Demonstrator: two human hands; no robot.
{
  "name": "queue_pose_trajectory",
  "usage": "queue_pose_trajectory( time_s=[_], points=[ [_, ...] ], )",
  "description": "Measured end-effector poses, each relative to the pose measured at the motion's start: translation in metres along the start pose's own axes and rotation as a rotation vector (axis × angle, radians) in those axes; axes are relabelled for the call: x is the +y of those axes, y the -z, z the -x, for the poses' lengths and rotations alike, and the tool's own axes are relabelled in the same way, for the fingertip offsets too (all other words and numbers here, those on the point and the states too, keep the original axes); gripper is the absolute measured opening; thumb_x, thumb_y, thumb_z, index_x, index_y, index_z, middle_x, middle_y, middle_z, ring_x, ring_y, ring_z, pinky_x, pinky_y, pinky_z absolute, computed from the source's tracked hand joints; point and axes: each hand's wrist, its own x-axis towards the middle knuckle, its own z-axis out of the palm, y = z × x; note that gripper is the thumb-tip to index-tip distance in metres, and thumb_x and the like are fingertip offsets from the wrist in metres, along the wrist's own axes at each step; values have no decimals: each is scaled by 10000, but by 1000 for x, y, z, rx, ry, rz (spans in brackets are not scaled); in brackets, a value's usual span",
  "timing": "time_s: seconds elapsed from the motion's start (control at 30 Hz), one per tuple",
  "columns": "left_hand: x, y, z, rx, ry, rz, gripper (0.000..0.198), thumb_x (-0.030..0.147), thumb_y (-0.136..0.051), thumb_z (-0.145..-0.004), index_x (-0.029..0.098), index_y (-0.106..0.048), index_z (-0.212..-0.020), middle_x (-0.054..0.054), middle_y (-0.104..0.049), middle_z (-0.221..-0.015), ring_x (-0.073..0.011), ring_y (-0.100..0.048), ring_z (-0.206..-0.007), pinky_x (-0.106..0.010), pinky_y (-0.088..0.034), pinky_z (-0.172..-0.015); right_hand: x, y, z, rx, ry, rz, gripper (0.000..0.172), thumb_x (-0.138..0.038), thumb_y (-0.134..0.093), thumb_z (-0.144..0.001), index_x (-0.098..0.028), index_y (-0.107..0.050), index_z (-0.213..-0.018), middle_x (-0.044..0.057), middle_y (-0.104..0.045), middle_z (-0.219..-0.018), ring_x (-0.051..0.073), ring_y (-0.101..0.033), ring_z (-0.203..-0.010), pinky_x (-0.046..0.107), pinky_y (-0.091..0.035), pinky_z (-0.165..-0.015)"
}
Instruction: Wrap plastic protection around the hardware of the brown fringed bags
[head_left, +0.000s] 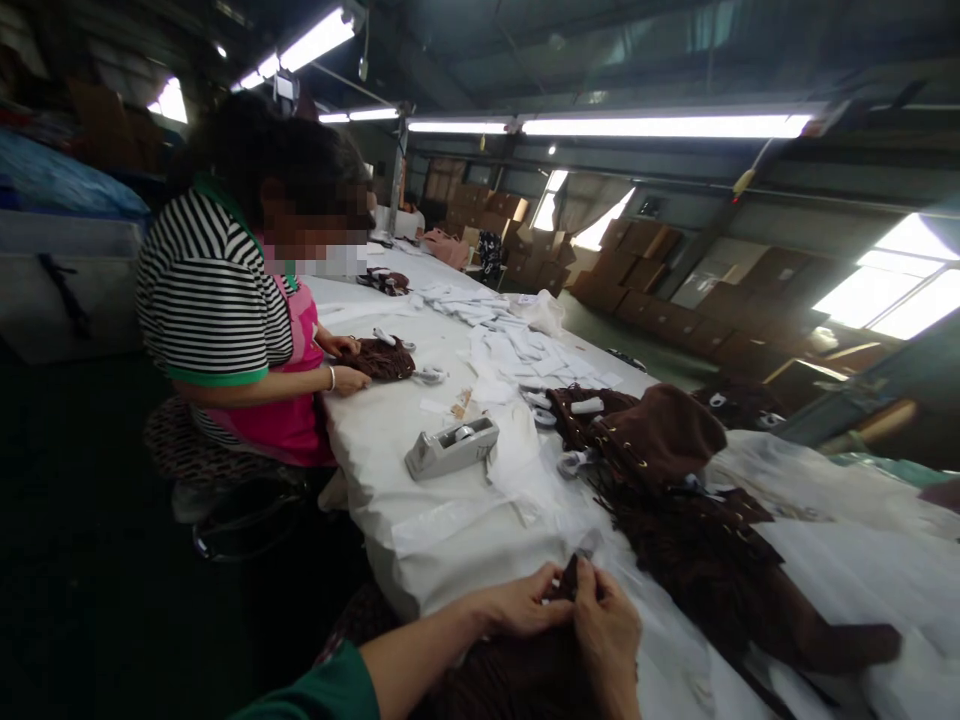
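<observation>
My left hand and my right hand meet at the near edge of the table. Both are closed, with fingertips pinching a small dark brown strip between them. A clear, shiny bit shows at its tip; I cannot tell what it is. Below my hands lies a dark brown fabric bag, partly hidden by my forearms. To the right, several brown fringed bags with metal eyelets are heaped, a drawstring-like brown bag on top. Beyond my hands stands a grey tape dispenser.
At the left, a person in a striped shirt handles another brown bag. White paper pieces are scattered along the white-covered table. Clear plastic sheeting lies at the right. Cardboard boxes are stacked at the back.
</observation>
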Motion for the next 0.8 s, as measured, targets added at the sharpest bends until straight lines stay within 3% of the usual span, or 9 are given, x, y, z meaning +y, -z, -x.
queue_pose_trajectory(
  time_s=[0.1, 0.23, 0.4, 0.63, 0.8],
  points=[
    [-7, -5, 7, -17, -5, -9, 422, 370, -518, -868, 170, -474, -1237, -56, -604, -1084, -169, -536, -959, -288, -433, -851, 7, -10, 9, 1, 40, -49, 583, -648, -339, -796, -162, -654, -729, 106, -680, -683, 213, -594, -652, 286, -410, -616],
    [-6, -10, 3, 100, -30, -145, 304, 295, -490, -865, 167, -547, -1136, -55, -629, -1064, -194, -552, -963, -301, -424, -869, 17, -5, 2, -20, 78, -40, 628, -647, -285, -841, -149, -644, -707, 89, -662, -657, 186, -569, -629, 272, -399, -607],
    [-14, -17, -1, 201, 37, -372, 202, 260, -488, -834, 173, -588, -987, -67, -658, -938, -217, -583, -860, -306, -430, -795, 32, -10, 9, -118, 202, 95, 574, -540, -269, -891, -169, -634, -650, 81, -642, -706, 173, -561, -650, 269, -395, -627],
    [-23, -15, 5, 246, 77, -396, 95, 232, -499, -792, 181, -567, -836, -46, -635, -808, -210, -574, -802, -288, -413, -736, 47, -25, 34, -159, 241, 141, 459, -409, -317, -916, -191, -631, -661, 71, -645, -705, 170, -583, -654, 264, -414, -638],
    [-19, -15, 7, 221, 31, -346, 107, 254, -506, -789, 179, -558, -845, -9, -619, -769, -169, -553, -737, -256, -406, -687, 52, -25, 46, -88, 235, 91, 422, -414, -325, -920, -200, -623, -712, 72, -648, -735, 182, -594, -682, 266, -428, -661]
  ],
)
